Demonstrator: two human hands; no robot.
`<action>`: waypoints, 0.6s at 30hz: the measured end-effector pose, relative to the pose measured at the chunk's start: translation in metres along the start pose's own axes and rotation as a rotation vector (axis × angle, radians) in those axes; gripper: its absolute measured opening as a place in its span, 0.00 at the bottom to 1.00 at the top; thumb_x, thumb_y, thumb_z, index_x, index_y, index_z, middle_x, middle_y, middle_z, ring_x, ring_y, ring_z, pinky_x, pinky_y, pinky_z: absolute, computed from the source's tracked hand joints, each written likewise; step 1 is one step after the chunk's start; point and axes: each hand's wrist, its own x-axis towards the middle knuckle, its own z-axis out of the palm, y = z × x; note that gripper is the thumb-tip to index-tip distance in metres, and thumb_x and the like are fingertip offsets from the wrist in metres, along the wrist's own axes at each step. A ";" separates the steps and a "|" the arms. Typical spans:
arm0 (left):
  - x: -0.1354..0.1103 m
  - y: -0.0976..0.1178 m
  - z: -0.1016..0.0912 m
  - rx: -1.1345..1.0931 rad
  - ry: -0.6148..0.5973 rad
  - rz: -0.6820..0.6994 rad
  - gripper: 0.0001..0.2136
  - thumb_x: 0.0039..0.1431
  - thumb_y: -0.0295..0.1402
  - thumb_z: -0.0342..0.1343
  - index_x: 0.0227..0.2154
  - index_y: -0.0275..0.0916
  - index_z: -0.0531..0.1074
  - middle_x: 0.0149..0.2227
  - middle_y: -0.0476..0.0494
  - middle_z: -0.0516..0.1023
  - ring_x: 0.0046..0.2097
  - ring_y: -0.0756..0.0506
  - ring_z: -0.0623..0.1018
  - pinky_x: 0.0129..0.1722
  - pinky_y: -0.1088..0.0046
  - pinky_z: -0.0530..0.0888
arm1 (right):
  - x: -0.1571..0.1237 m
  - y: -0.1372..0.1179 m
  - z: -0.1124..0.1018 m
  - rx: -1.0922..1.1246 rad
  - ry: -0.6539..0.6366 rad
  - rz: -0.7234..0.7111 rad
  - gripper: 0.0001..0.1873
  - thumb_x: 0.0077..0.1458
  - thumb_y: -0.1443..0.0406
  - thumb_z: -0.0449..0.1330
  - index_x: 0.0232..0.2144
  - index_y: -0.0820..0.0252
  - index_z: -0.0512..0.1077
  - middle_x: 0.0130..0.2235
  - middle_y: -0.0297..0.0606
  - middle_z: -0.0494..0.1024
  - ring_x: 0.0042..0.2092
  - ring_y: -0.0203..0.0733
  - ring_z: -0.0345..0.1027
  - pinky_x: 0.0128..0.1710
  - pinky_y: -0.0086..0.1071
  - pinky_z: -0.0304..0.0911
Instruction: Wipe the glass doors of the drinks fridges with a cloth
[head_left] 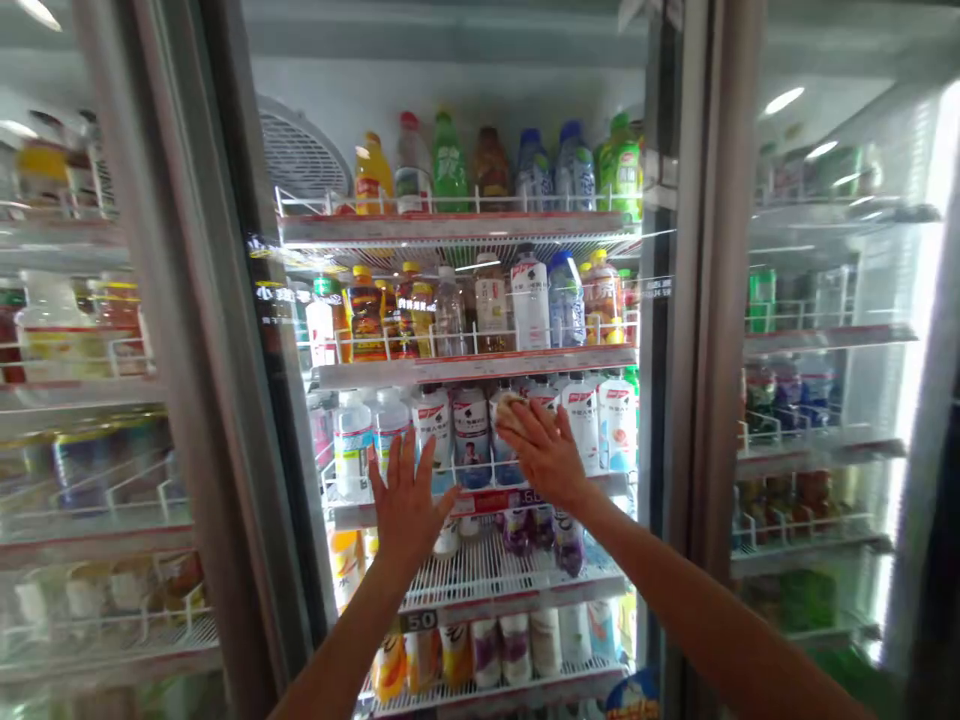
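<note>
A glass cooler door (450, 85) stands in front of me, with shelves of bottled drinks visible through it. My right hand (551, 455) presses a pale, crumpled cloth (511, 408) toward the glass, at the height of the third shelf from the top. The cloth is mostly hidden under my fingers. To its left, my left hand (411, 505) is spread with its fingers apart and holds nothing. Whether that palm touches the glass, I cannot tell. Behind my hands stand several white-labelled bottles (471, 430).
Metal door frames (694, 350) flank the pane on both sides. More drinks (97, 455) fill the cooler section on the left, and another shelved section (825, 340) lies to the right. Inside, wire shelves (457, 370) carry price strips. Lights reflect on the glass.
</note>
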 end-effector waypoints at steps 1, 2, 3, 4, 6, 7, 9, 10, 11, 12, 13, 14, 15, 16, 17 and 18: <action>0.002 -0.006 -0.002 0.003 0.003 -0.007 0.32 0.57 0.42 0.52 0.62 0.41 0.51 0.65 0.34 0.50 0.66 0.37 0.48 0.62 0.47 0.45 | 0.007 0.010 0.000 -0.019 0.052 0.067 0.24 0.56 0.68 0.50 0.54 0.46 0.64 0.62 0.34 0.58 0.64 0.45 0.46 0.61 0.49 0.43; 0.005 -0.013 -0.004 0.004 0.006 -0.020 0.32 0.57 0.43 0.52 0.62 0.41 0.51 0.65 0.34 0.50 0.66 0.36 0.48 0.62 0.47 0.45 | 0.016 0.023 0.000 -0.043 0.133 0.169 0.24 0.56 0.68 0.49 0.55 0.48 0.63 0.63 0.37 0.55 0.64 0.47 0.45 0.60 0.51 0.45; 0.008 -0.020 -0.006 0.005 0.007 -0.035 0.31 0.56 0.43 0.52 0.61 0.42 0.51 0.65 0.35 0.50 0.66 0.36 0.48 0.62 0.47 0.45 | 0.028 0.036 0.001 -0.065 0.222 0.277 0.24 0.56 0.68 0.48 0.56 0.52 0.62 0.64 0.40 0.52 0.64 0.50 0.44 0.59 0.53 0.47; 0.011 -0.027 -0.008 0.006 0.009 -0.049 0.31 0.57 0.43 0.52 0.61 0.43 0.52 0.65 0.35 0.51 0.66 0.36 0.48 0.62 0.47 0.45 | 0.040 0.044 0.002 -0.080 0.299 0.370 0.24 0.56 0.69 0.47 0.56 0.55 0.62 0.65 0.44 0.49 0.64 0.52 0.44 0.57 0.55 0.48; 0.018 -0.039 -0.012 0.008 0.022 -0.072 0.30 0.57 0.43 0.51 0.61 0.43 0.53 0.65 0.36 0.51 0.66 0.36 0.49 0.61 0.46 0.46 | 0.061 0.042 0.007 -0.093 0.386 0.473 0.23 0.57 0.69 0.46 0.55 0.59 0.64 0.65 0.47 0.48 0.64 0.53 0.43 0.57 0.53 0.49; 0.021 -0.045 -0.014 0.008 0.030 -0.082 0.29 0.57 0.44 0.51 0.61 0.43 0.54 0.65 0.36 0.51 0.66 0.35 0.49 0.61 0.46 0.46 | 0.069 0.030 0.011 -0.093 0.387 0.473 0.23 0.57 0.69 0.47 0.54 0.59 0.65 0.65 0.47 0.49 0.64 0.52 0.44 0.58 0.52 0.49; 0.028 -0.054 -0.017 0.005 0.045 -0.094 0.30 0.57 0.45 0.51 0.60 0.43 0.54 0.65 0.36 0.51 0.66 0.35 0.49 0.61 0.46 0.46 | 0.075 -0.006 0.018 -0.068 0.283 0.333 0.23 0.56 0.68 0.48 0.54 0.55 0.65 0.64 0.43 0.52 0.65 0.50 0.43 0.60 0.50 0.46; 0.030 -0.058 -0.018 0.003 0.051 -0.100 0.30 0.56 0.46 0.51 0.60 0.43 0.55 0.65 0.36 0.51 0.66 0.35 0.49 0.61 0.46 0.46 | 0.074 -0.024 0.021 -0.047 0.208 0.222 0.23 0.56 0.67 0.49 0.54 0.52 0.64 0.63 0.40 0.54 0.65 0.48 0.42 0.61 0.49 0.45; 0.033 -0.061 -0.019 0.002 0.053 -0.109 0.30 0.56 0.46 0.51 0.60 0.43 0.55 0.65 0.35 0.51 0.65 0.34 0.49 0.61 0.45 0.47 | 0.072 -0.039 0.023 -0.029 0.127 0.112 0.24 0.55 0.66 0.50 0.55 0.49 0.63 0.63 0.37 0.56 0.65 0.47 0.42 0.61 0.49 0.43; 0.035 -0.065 -0.020 0.002 0.055 -0.122 0.29 0.57 0.46 0.50 0.60 0.43 0.55 0.65 0.35 0.50 0.65 0.34 0.49 0.61 0.45 0.47 | 0.070 -0.049 0.024 -0.016 0.058 0.031 0.24 0.55 0.66 0.51 0.55 0.47 0.63 0.63 0.35 0.56 0.65 0.46 0.41 0.62 0.49 0.41; 0.037 -0.069 -0.022 0.004 0.056 -0.137 0.29 0.57 0.46 0.49 0.60 0.43 0.55 0.65 0.35 0.50 0.65 0.34 0.49 0.60 0.44 0.47 | 0.069 -0.051 0.024 -0.014 0.029 -0.005 0.24 0.55 0.65 0.51 0.55 0.46 0.63 0.62 0.34 0.57 0.65 0.46 0.42 0.62 0.49 0.41; 0.038 -0.074 -0.023 0.006 0.056 -0.149 0.28 0.58 0.46 0.49 0.60 0.43 0.56 0.65 0.35 0.50 0.65 0.33 0.49 0.60 0.43 0.48 | 0.069 -0.047 0.023 -0.024 0.045 0.019 0.23 0.56 0.65 0.50 0.54 0.46 0.63 0.62 0.34 0.57 0.65 0.46 0.43 0.62 0.50 0.42; 0.039 -0.078 -0.025 0.010 0.054 -0.152 0.28 0.58 0.46 0.48 0.60 0.42 0.56 0.65 0.34 0.50 0.65 0.33 0.50 0.60 0.43 0.48 | 0.071 -0.039 0.022 -0.043 0.096 0.093 0.22 0.56 0.65 0.50 0.54 0.47 0.64 0.63 0.35 0.57 0.64 0.47 0.45 0.61 0.51 0.43; 0.039 -0.081 -0.026 0.014 0.051 -0.147 0.28 0.58 0.46 0.48 0.60 0.42 0.56 0.65 0.34 0.50 0.65 0.33 0.50 0.60 0.42 0.48 | 0.076 -0.028 0.021 -0.064 0.165 0.198 0.22 0.57 0.66 0.49 0.54 0.49 0.64 0.63 0.38 0.56 0.64 0.48 0.46 0.60 0.53 0.45; 0.039 -0.084 -0.027 0.018 0.050 -0.138 0.28 0.58 0.46 0.49 0.60 0.42 0.56 0.64 0.33 0.51 0.65 0.33 0.50 0.60 0.42 0.48 | 0.082 -0.018 0.021 -0.082 0.241 0.305 0.22 0.57 0.67 0.48 0.54 0.52 0.64 0.63 0.41 0.55 0.63 0.50 0.47 0.58 0.54 0.47; 0.039 -0.087 -0.028 0.022 0.051 -0.129 0.28 0.58 0.45 0.49 0.60 0.41 0.56 0.64 0.33 0.51 0.65 0.33 0.50 0.59 0.42 0.48 | 0.089 -0.012 0.022 -0.096 0.308 0.398 0.22 0.58 0.67 0.47 0.53 0.54 0.65 0.63 0.44 0.54 0.63 0.52 0.47 0.57 0.55 0.48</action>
